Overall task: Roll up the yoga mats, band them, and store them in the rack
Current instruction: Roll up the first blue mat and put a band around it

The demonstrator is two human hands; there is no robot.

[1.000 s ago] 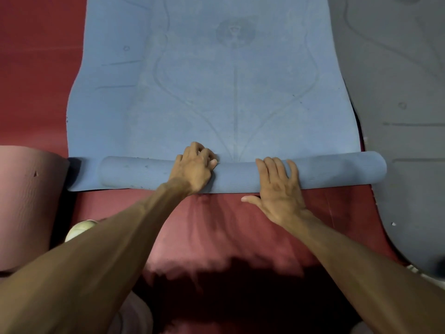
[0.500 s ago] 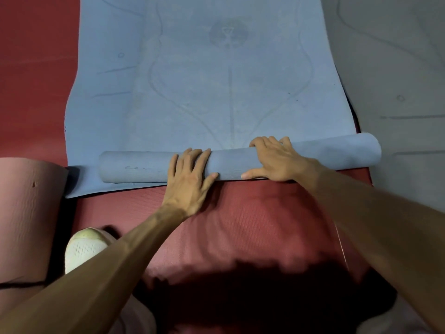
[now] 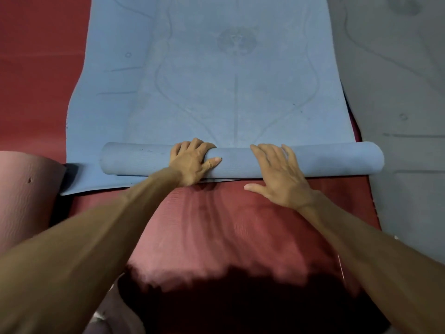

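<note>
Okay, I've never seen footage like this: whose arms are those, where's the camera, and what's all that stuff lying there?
No machine here: a person wears a camera on the head, looking down at their own arms, so there is only this one view. A blue mat lies on a red mat, its near end wound into a roll. The left hand curls over the roll; the right hand presses flat on it. A grey mat lies to the right, a pink mat to the left.

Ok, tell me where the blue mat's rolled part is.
Head view, centre: the rolled blue yoga-mat tube lies crosswise under the left hand and right hand, beyond the red floor mat.
</note>
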